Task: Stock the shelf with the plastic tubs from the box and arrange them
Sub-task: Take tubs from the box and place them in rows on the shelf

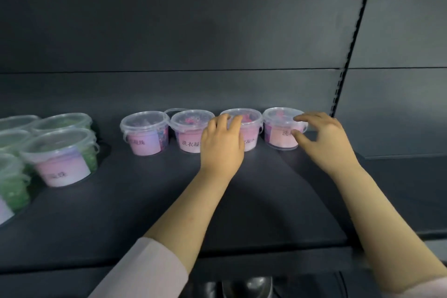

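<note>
Several clear plastic tubs with pink contents and pink labels stand in a row at the back of the dark shelf (145, 205). From the left they are the first tub (145, 134), the second tub (185, 128), the third tub (251, 132) and the fourth tub (278, 126). My left hand (221, 149) grips the third tub from the front, its fingers curled over the lid rim. My right hand (321, 139) holds the right side of the fourth tub, fingers on the lid and thumb on the label. The lid of another tub (173, 111) shows behind the second tub.
Several tubs with green contents (65, 152) stand grouped at the shelf's left end. A slotted upright rail (348, 55) rises at the right, just beyond the fourth tub. Bare shelf surface lies in front of the pink row. The box is not in view.
</note>
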